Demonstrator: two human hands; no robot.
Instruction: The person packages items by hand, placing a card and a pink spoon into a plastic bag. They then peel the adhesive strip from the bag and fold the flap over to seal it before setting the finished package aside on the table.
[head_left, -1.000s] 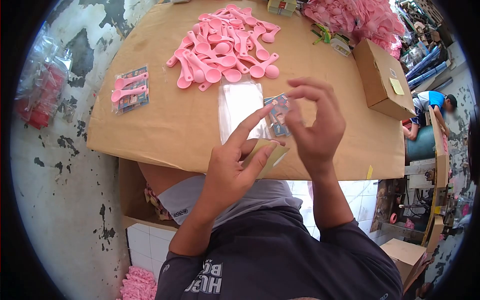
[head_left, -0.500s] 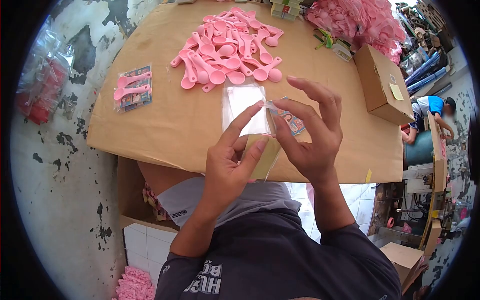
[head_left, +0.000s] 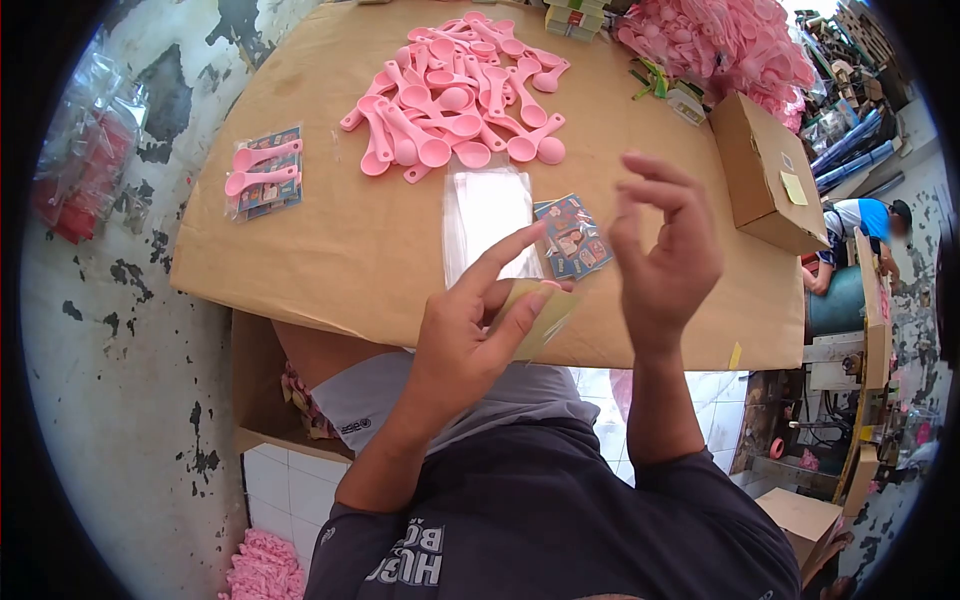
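My left hand (head_left: 470, 325) pinches a small clear plastic bag (head_left: 545, 325) between thumb and fingers. A flat yellowish piece shows inside it, with a bit of pink at its upper edge. Raised to the right, my right hand (head_left: 665, 250) has its thumb and fingers curled together; anything between the fingertips is too blurred to make out. Beyond the left hand lies a stack of clear plastic bags (head_left: 488, 215). Printed blue cards (head_left: 575, 240) lie between the two hands on the brown-covered table (head_left: 370, 255).
A heap of pink measuring spoons (head_left: 440, 100) covers the table's far middle. Two pink spoons (head_left: 262, 182) rest on packed cards at left. A cardboard box (head_left: 765, 175) stands at right, near bagged pink spoons (head_left: 715, 45). Another person (head_left: 865, 220) bends over farther right.
My right hand has moved away from the bag, up and to the right, its fingers curling closer. The left hand has shifted slightly and tilts the bag. More of the blue cards shows.
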